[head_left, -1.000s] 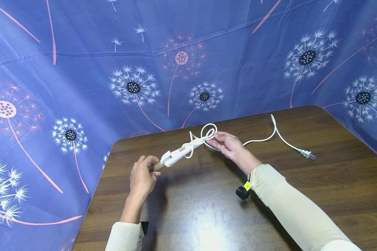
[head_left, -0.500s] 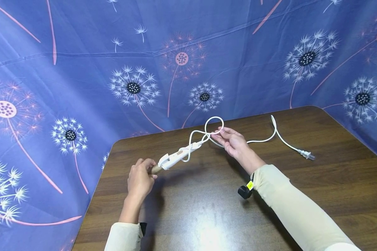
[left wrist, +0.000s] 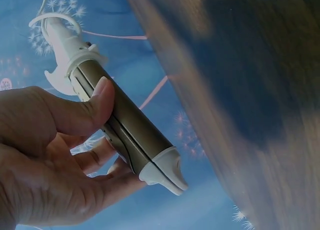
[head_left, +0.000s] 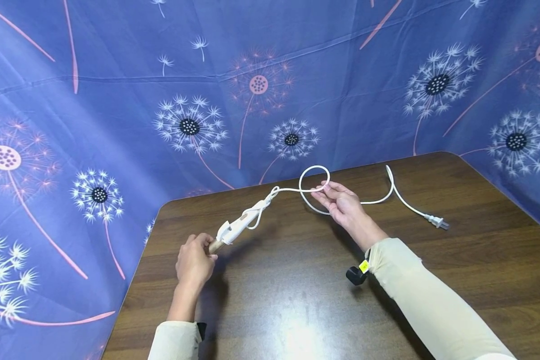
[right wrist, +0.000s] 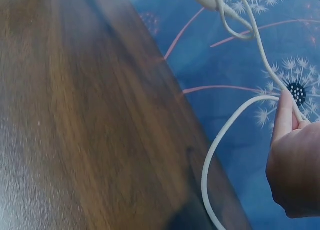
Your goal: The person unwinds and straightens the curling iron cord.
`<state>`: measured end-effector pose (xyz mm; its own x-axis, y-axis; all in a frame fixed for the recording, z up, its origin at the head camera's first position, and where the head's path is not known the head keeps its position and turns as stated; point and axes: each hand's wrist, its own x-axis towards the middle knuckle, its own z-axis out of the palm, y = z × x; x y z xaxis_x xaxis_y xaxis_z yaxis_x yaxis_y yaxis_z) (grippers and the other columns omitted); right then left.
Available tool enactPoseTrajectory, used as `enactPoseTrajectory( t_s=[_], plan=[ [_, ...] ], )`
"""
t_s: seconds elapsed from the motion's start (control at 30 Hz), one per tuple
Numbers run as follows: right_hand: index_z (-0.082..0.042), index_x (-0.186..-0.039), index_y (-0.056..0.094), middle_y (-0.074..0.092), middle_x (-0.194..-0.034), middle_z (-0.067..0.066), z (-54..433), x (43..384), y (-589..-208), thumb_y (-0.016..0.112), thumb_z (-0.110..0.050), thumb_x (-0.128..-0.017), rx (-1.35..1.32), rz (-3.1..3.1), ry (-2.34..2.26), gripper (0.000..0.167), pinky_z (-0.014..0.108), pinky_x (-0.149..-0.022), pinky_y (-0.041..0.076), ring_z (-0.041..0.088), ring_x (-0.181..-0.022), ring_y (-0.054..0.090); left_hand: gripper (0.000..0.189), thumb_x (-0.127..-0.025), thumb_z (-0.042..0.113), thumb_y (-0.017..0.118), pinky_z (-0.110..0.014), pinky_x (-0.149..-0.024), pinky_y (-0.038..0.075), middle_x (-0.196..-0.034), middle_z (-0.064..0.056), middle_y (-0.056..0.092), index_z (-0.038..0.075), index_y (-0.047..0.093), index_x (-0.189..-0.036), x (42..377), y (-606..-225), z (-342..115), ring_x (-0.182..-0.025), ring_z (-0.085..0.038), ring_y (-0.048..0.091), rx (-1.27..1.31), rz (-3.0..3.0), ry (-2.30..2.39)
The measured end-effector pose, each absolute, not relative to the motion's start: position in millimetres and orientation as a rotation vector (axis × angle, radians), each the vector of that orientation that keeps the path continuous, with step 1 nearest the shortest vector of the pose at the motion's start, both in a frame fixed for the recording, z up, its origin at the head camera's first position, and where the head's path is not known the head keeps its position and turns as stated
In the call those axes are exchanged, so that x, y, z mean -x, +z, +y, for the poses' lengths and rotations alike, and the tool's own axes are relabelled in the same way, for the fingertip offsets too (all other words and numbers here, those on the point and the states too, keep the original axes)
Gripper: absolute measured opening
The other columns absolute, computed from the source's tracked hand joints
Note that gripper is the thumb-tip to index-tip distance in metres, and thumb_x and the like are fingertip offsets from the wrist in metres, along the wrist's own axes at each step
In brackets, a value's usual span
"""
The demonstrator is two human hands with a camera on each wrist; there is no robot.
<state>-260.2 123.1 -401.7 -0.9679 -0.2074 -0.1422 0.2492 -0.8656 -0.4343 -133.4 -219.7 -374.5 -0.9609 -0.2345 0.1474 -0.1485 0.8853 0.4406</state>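
A curling iron (head_left: 236, 227) with a white handle and a brown barrel is held up over the table, tilted, handle end away from the person. My left hand (head_left: 194, 262) grips it by the barrel; in the left wrist view the thumb lies on the brown barrel (left wrist: 132, 122) and the fingers curl beneath. The white cord (head_left: 290, 189) loops round the handle and runs to my right hand (head_left: 347, 206), which pinches it between thumb and fingertips. A round loop of cord stands above that hand. In the right wrist view, the cord (right wrist: 260, 45) passes through the fingers.
The far end of the cord lies across the brown wooden table (head_left: 306, 280), ending in a two-prong plug (head_left: 436, 221) at the right. A blue dandelion-print cloth (head_left: 234, 100) hangs behind and to the sides of the table.
My right hand has moved right, drawing cord away from the handle; the loops near the handle end have tightened and the loop at the hand has grown. My left hand and the curling iron have shifted slightly left.
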Motion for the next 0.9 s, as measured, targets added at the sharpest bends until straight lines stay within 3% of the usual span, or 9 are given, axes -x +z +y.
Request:
enactPoseTrajectory(
  t_s=[0.4, 0.67, 0.9],
  plan=[
    [0.006, -0.093, 0.061, 0.062, -0.090, 0.022, 135, 263, -406, 0.037, 0.012, -0.096, -0.203, 0.730, -2.802, 0.025, 0.042, -0.096, 0.045, 0.030, -0.084, 0.069, 0.036, -0.070, -0.004, 0.079, -0.046, -0.074, 0.046, -0.094, -0.009, 0.060, 0.008, 0.067, -0.102, 133, -372, -231, -0.086, -0.028, 0.059, -0.150, -2.801, -0.795],
    [0.007, -0.092, 0.061, 0.063, -0.088, 0.022, 136, 267, -399, 0.037, 0.012, -0.096, -0.189, 0.701, -2.827, 0.024, 0.042, -0.100, 0.040, 0.030, -0.083, 0.069, 0.037, -0.066, -0.003, 0.083, -0.040, -0.069, 0.044, -0.088, -0.003, 0.058, 0.013, 0.067, -0.095, 131, -373, -237, -0.079, -0.022, 0.054, -0.037, -2.838, -0.743],
    [0.007, -0.091, 0.062, 0.064, -0.087, 0.024, 137, 270, -393, 0.037, 0.013, -0.096, -0.199, 0.660, -2.852, 0.026, 0.042, -0.098, 0.041, 0.032, -0.083, 0.069, 0.039, -0.065, -0.002, 0.083, -0.041, -0.063, 0.042, -0.087, 0.001, 0.056, 0.017, 0.068, -0.095, 129, -372, -240, -0.085, -0.023, 0.050, -0.048, -2.869, -0.674]
  ],
)
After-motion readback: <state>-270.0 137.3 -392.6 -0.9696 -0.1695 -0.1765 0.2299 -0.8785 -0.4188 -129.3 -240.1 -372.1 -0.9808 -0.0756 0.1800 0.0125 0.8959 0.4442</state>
